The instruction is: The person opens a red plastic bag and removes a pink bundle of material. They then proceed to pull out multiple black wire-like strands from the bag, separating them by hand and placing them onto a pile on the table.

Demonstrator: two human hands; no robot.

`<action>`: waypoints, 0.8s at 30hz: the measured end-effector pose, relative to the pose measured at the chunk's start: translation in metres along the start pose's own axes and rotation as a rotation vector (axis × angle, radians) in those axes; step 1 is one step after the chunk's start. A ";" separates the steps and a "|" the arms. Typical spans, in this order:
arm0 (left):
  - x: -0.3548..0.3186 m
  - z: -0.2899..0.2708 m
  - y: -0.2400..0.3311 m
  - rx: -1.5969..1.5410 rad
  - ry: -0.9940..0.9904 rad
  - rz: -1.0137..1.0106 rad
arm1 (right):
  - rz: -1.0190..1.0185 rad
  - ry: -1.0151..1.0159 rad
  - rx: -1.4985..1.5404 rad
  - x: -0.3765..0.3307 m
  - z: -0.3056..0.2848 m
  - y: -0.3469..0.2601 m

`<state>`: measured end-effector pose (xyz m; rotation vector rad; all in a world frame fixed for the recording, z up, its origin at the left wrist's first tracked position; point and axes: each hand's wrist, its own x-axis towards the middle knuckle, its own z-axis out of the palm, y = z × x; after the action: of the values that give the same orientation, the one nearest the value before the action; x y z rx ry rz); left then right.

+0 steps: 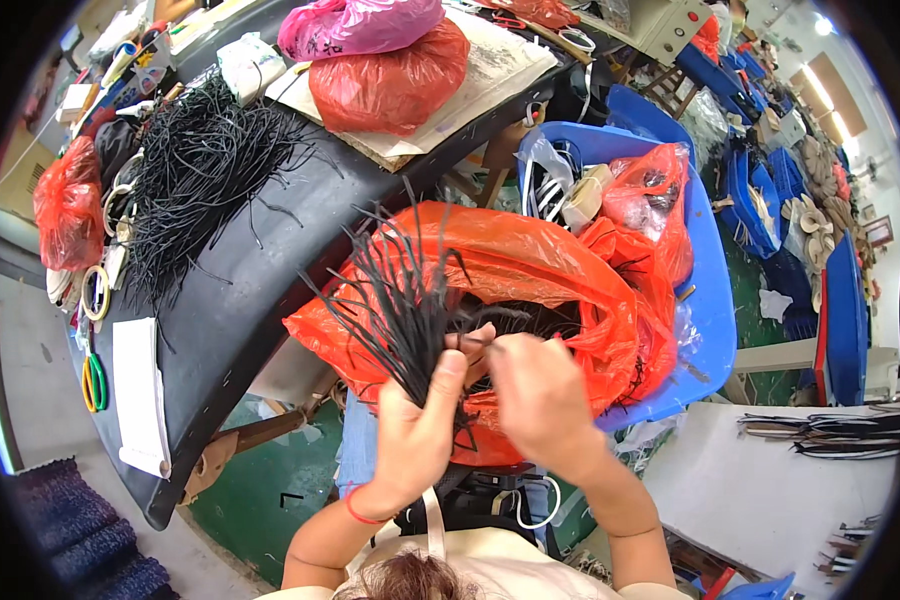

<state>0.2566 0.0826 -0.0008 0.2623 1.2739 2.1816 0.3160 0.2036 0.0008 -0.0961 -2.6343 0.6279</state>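
A thick bundle of thin black strips (395, 300) fans upward out of my left hand (417, 425), whose fingers are wrapped round its lower end. Close against it on the right, my right hand (545, 395) is closed in a pinch and partly smeared by motion. A dark strip seems to run from the bundle to its fingertips, which are hard to make out. Both hands are over the mouth of a large orange-red plastic bag (530, 255), with more black strips (530, 318) inside it. The bag's lower part is partly hidden by my hands.
A blue bin (710, 300) stands behind the bag, holding more bags. On the dark curved table (260, 260) lie a heap of black strips (195, 180), a white pad (140, 390), a filled red bag (390, 80) and green-and-orange-handled scissors (94, 382). More strips (820, 435) lie at right.
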 end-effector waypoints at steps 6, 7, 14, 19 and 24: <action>-0.008 -0.008 -0.011 0.167 0.070 0.076 | 0.000 0.029 -0.093 -0.004 0.024 -0.026; -0.009 -0.009 -0.010 0.113 0.077 0.069 | -0.005 0.076 -0.108 -0.003 0.029 -0.031; 0.005 -0.039 0.046 -0.133 0.416 0.085 | -0.210 -0.017 0.001 -0.024 0.043 -0.037; 0.008 -0.069 0.148 0.414 0.613 0.538 | -0.214 -0.169 0.067 -0.021 0.051 0.000; 0.061 -0.148 0.273 1.527 0.623 0.662 | 0.044 -0.160 0.086 -0.005 0.070 0.040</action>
<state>0.0343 -0.0891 0.1450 0.6582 3.3848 1.1651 0.2899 0.2098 -0.0750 -0.0817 -2.7597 0.7936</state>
